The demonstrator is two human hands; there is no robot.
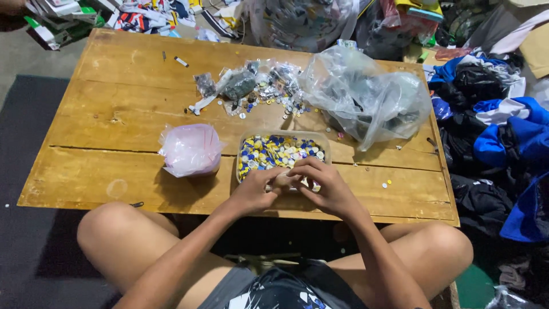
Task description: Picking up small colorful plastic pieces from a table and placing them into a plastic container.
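Both hands, the left hand (255, 190) and the right hand (320, 183), are pinching narrowly over something small; what it is I cannot tell. They are working at the near edge of one tray (323, 137) full of uncountable buttons (274, 150). A knock could be spilling them across the worktop (108, 120). One pink bag (190, 150) is sitting left of the hands, one clear bag (366, 97) beyond the right hand.

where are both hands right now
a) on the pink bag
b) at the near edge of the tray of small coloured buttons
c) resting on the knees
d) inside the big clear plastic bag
b: the left hand and right hand meet over the near edge of the tray of yellow, blue and white buttons; the pink bag lies untouched to their left.
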